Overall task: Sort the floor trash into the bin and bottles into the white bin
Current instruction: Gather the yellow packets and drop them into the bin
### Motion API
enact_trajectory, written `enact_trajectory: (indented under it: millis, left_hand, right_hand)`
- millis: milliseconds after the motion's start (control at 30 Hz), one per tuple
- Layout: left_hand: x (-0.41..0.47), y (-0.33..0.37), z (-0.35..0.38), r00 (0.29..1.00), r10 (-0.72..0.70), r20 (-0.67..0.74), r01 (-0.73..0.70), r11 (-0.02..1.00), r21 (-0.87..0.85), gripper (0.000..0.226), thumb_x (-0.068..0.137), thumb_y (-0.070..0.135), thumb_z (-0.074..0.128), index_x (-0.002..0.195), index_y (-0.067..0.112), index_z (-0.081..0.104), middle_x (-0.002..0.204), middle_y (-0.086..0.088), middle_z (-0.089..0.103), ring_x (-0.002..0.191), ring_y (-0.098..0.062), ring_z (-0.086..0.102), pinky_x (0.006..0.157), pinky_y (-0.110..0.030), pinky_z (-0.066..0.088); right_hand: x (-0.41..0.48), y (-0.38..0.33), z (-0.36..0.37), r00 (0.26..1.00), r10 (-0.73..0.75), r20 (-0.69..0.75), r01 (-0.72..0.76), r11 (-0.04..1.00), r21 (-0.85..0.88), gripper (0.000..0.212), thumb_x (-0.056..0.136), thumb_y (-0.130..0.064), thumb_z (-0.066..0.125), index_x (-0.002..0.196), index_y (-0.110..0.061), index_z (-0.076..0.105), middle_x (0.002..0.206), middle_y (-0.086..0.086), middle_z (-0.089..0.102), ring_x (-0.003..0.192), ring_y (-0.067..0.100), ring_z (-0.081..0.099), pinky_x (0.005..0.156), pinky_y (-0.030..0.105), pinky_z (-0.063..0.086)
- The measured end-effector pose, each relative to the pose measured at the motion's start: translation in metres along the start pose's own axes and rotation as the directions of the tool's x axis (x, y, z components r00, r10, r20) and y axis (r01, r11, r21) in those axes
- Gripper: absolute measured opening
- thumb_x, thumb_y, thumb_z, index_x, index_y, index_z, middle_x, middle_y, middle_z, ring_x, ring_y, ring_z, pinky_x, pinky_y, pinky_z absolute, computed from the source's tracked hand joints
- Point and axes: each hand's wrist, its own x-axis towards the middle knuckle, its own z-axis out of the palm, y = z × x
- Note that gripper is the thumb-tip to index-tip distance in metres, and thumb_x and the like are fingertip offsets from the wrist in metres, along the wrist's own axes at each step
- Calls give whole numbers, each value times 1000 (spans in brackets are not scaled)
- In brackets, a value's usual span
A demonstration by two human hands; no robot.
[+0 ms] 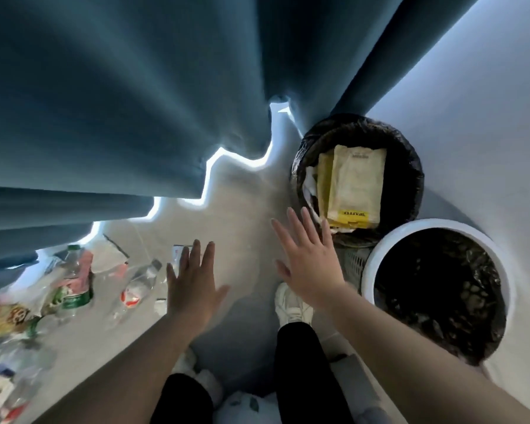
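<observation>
Your left hand [193, 283] and right hand [308, 264]: flat, fingers spread, empty, poised over bare floor [242, 209]. White bin [377, 255]: right, beside you, no bottles visible inside. Trash bin [410, 166]: behind it, holding a yellow bag [354, 188]. Bottles [74, 283] and wrappers [3, 316]: left, unsorted, likely next. Curtain [120, 102]: beyond.

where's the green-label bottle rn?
Head view, left side: the green-label bottle sits on the floor by the curtain hem, amid the litter, left of the red-label bottle and the left hand.
</observation>
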Motion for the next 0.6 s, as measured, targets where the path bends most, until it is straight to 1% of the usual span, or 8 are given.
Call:
enact_trajectory:
  millis: [67, 133, 233, 333, 367, 433, 500, 600]
  left_hand:
    - [1, -31, 26, 999, -32, 30, 32, 999, -1, 88, 90, 59, 49, 153, 24, -3, 162, -5, -7, 148, -27, -3, 117, -52, 10]
    - [2, -62, 52, 995, -78, 58, 80, 996, -30, 89, 89, 58, 50, 152, 25, -2, 162, -4, -6, 148, -27, -2, 117, -52, 11]
    - [4, -105, 93, 986, -143, 87, 149, 987, -65, 90, 88, 56, 53, 152, 24, 0, 161, -5, -1, 148, -27, 2, 117, -53, 12]
    - [9, -144, 134, 973, -192, 129, 200, 978, -55, 90, 88, 56, 54, 153, 24, -1, 161, -5, -1, 148, -28, 1, 116, -54, 10]
    - [11, -156, 148, 969, -204, 141, 213, 976, -50, 90, 88, 56, 54, 153, 24, -1, 161, -5, -1, 148, -28, 0, 116, -54, 10]
    - [18, -177, 181, 957, -246, 155, 259, 963, -73, 90, 88, 55, 54, 152, 24, 0, 161, -4, -1, 148, -29, 4, 116, -54, 12]
    - [27, -188, 201, 946, -273, 172, 289, 954, -78, 90, 87, 55, 55, 152, 24, 2, 161, -5, 1, 147, -29, 11, 114, -52, 17]
    - [41, -200, 238, 927, -324, 191, 358, 916, -182, 90, 84, 53, 61, 150, 24, 6, 159, -7, 10, 140, -30, 28, 108, -48, 28]
  right_hand:
    - [6, -25, 26, 996, -61, 66, 61, 998, -6, 77, 94, -48, 44, 154, -29, 0, 162, 8, -4, 147, 32, -13, 117, 58, -1]
    - [12, -50, 53, 992, -99, 80, 101, 995, -23, 78, 92, -47, 48, 154, -29, 3, 162, 8, -2, 147, 31, -10, 115, 57, -2]
    - [25, -86, 101, 970, -140, 199, 157, 985, -70, 80, 92, -47, 49, 154, -29, 1, 162, 8, -5, 148, 32, -9, 115, 56, -2]
    - [40, -121, 141, 961, -143, 237, 175, 977, -120, 89, 74, -46, 70, 150, -26, 30, 156, 12, 28, 144, 36, 23, 110, 60, 22]
    - [46, -129, 155, 959, -158, 235, 192, 973, -128, 89, 72, -47, 71, 149, -25, 32, 154, 12, 31, 143, 36, 26, 109, 60, 24]
    - [62, -145, 183, 944, -219, 249, 266, 948, -174, 87, 80, -47, 66, 152, -26, 22, 158, 12, 21, 146, 35, 17, 112, 60, 17]
    - [77, -152, 198, 931, -231, 282, 292, 935, -199, 87, 86, -45, 60, 154, -27, 9, 161, 11, 8, 148, 34, 6, 113, 59, 10]
    - [101, -162, 228, 934, -245, 259, 301, 931, -205, 87, 79, -36, 69, 152, -26, 21, 158, 12, 19, 146, 36, 15, 110, 63, 21]
